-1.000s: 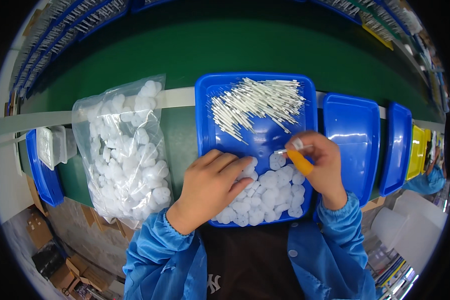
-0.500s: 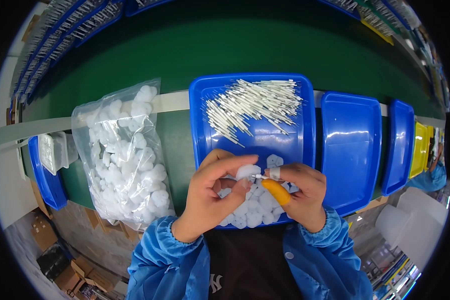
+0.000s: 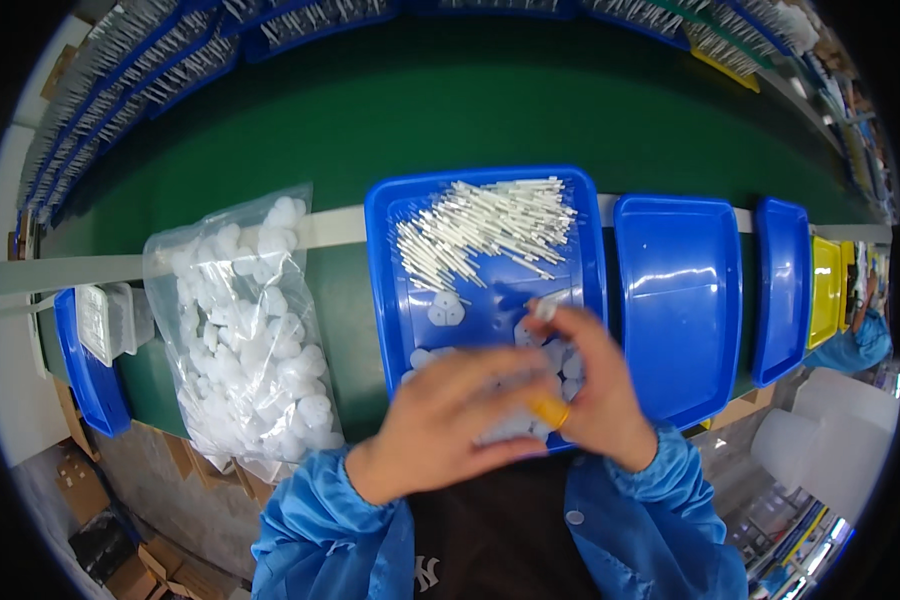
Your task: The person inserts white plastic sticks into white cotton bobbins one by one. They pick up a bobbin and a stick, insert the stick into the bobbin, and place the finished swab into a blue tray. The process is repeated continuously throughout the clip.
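Observation:
My left hand (image 3: 458, 408) is smeared by motion over the near half of a large blue tray (image 3: 598, 280); its thumb looks apart from its fingers, and no held thing shows. Close beside it, my right hand (image 3: 607, 400) has a yellow cover on the thumb and a white wrap on the raised index finger. These two digits stand apart, with nothing visible between them. Under both hands lies a pile of white lobed plastic pieces (image 3: 570, 368), partly hidden. A single lobed piece (image 3: 446, 309) lies below a heap of thin white rods (image 3: 495, 228) in the tray.
Left of the tray lies a clear bag (image 3: 255, 335) full of white pieces. To the right stand a blue tray (image 3: 678, 300), a narrower blue tray (image 3: 782, 290) and a yellow one (image 3: 825, 290). Rod-filled trays (image 3: 320, 30) line the far table edge. Another person's blue sleeve (image 3: 855, 345) shows far right.
Both hands have left their pinch on a small white piece and sunk toward me, the left crossing to the right. A lone lobed piece now shows below the rods. The view has shifted slightly.

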